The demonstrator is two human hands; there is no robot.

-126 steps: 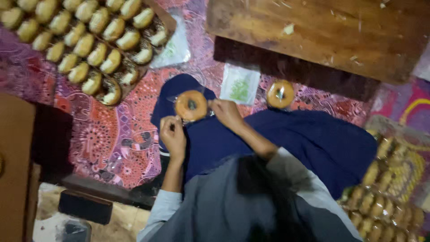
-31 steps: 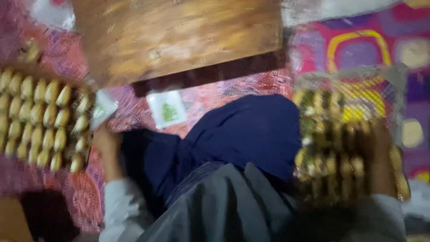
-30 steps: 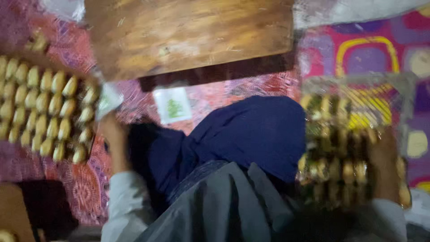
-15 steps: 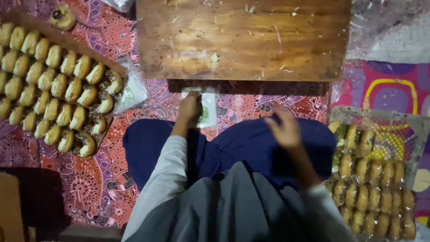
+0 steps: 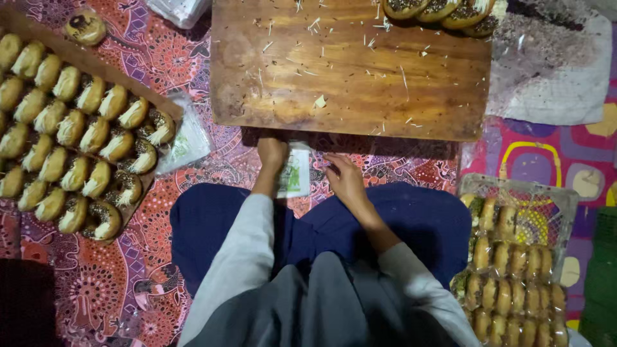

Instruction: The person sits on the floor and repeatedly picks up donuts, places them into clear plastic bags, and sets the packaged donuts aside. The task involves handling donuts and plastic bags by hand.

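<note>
Head view: left hand point(image 5: 272, 154) grips white-green packet point(image 5: 294, 173); right hand point(image 5: 345, 180) beside.

One wooden board point(image 5: 350, 67), one wire basket point(image 5: 514, 193), four doughnuts point(image 5: 437, 8) on the board's far edge, two hands.

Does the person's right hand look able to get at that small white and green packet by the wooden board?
Probably yes. The right hand lies open on the patterned mat just beside the packet, with nothing between them. The left hand already touches the packet's other edge, under the wooden board's near side.
</note>
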